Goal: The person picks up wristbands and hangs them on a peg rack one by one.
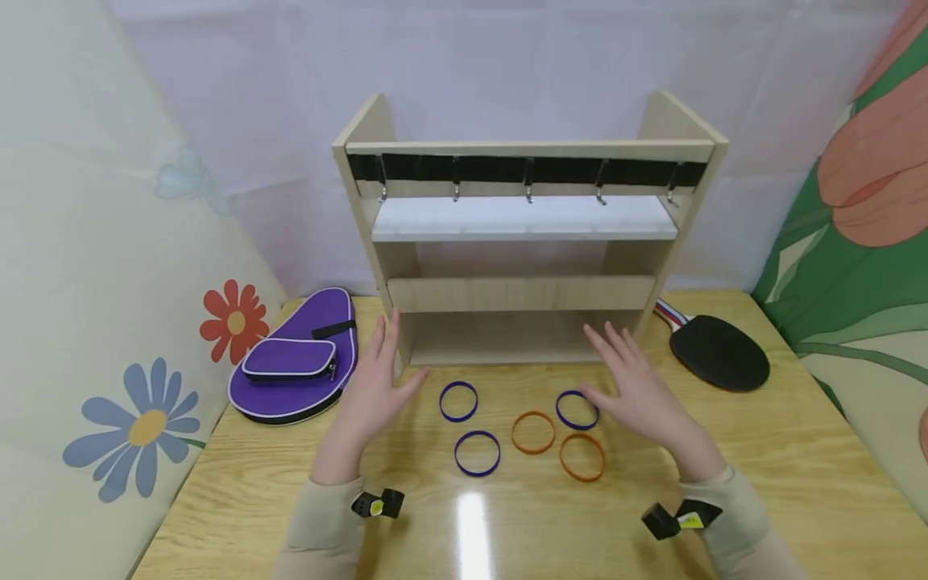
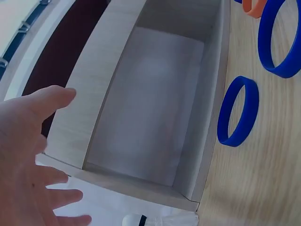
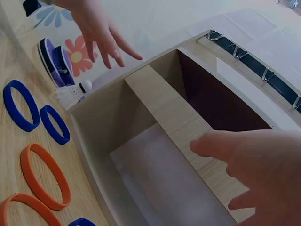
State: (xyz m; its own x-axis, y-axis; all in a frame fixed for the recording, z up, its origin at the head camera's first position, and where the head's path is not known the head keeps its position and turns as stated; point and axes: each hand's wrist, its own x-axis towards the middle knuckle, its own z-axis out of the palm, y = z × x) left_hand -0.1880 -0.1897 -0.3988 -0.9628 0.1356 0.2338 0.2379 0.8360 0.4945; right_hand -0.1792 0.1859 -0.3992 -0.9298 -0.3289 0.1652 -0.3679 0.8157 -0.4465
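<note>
5 smooth rnd bands, woodgrain tbl, boxy shelf

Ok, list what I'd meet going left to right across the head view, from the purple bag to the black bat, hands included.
Purple bag → left hand → nearest blue band → left orange band → right hand → black bat.

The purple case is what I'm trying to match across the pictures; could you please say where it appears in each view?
Head: the purple case lies left of the wooden shelf.
Left wrist: not in this picture.
Right wrist: upper left, near the shuttlecock.
Shared landmark: the wooden shelf, visible in all three views.
</note>
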